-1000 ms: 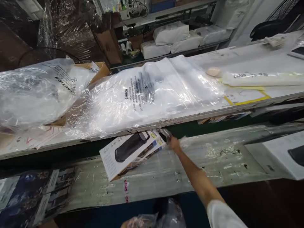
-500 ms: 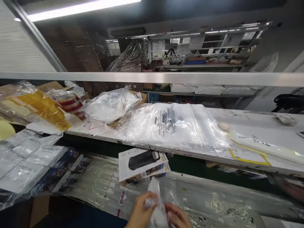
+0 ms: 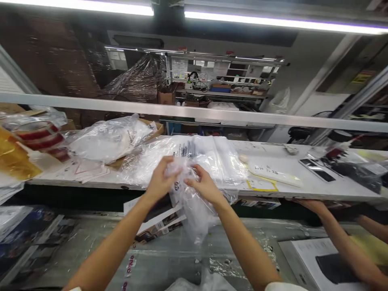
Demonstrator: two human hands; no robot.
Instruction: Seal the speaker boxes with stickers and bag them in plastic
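A crumpled clear plastic bag (image 3: 195, 214) hangs between my hands, in front of the shelf's front edge. My left hand (image 3: 160, 178) pinches its upper left part, with the fingertips partly smeared by motion. On the other side of the bag, my right hand (image 3: 206, 186) has its thumb and fingers closed on the plastic. Just behind both hands lies a stack of clear plastic bags (image 3: 220, 161) with printed caution text. Below my left hand, printed product boxes (image 3: 160, 224) are partly hidden by my forearm and the bag.
A long white shelf (image 3: 273, 155) crosses in front, carrying a phone (image 3: 317, 169) and a bag-filled carton (image 3: 159, 129). Tape rolls (image 3: 42, 137) sit at left above wrapped boxes (image 3: 18, 226). A co-worker's arm (image 3: 336, 230) reaches over a white box (image 3: 306, 254) at right.
Both my hands have moved up and forward with the plastic bag, from the lower work surface to the shelf's edge. The view has turned right, bringing a co-worker's arms into sight.
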